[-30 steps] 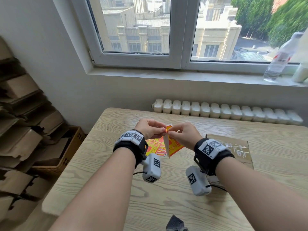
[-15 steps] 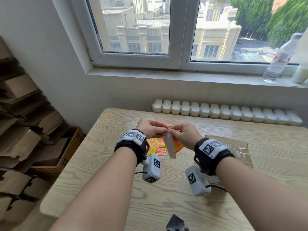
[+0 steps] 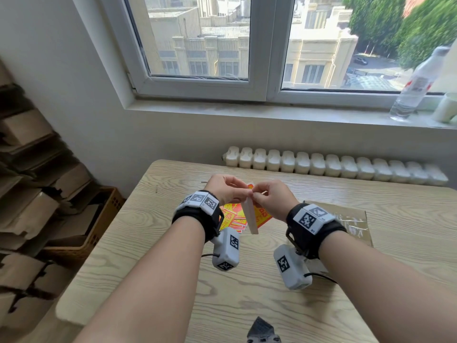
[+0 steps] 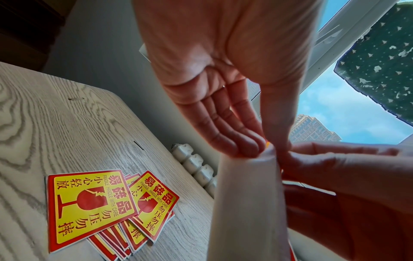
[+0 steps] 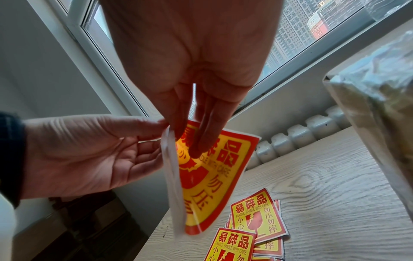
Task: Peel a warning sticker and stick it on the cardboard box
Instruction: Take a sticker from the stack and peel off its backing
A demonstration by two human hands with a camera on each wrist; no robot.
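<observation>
Above the table, both hands hold one red-and-yellow warning sticker (image 5: 214,176) by its top corner. My left hand (image 3: 247,193) pinches the top of the white backing sheet (image 4: 245,203) between its thumb and fingers (image 4: 250,146). My right hand (image 3: 255,194) pinches the sticker's printed side, with its fingers (image 5: 198,141) lying on the print. The backing (image 3: 250,216) hangs down, parted from the sticker along its length. The flat, taped cardboard box (image 3: 346,219) lies on the table under my right wrist.
A loose pile of the same stickers (image 3: 233,221) lies on the wooden table (image 3: 153,243) below the hands. A radiator (image 3: 333,167) runs along the far edge. A bottle (image 3: 415,87) stands on the windowsill. Stacked cardboard and a basket (image 3: 94,233) are at the left.
The hanging white backing has turned from nearly edge-on to showing more of its face. Both hands stay in about the same place.
</observation>
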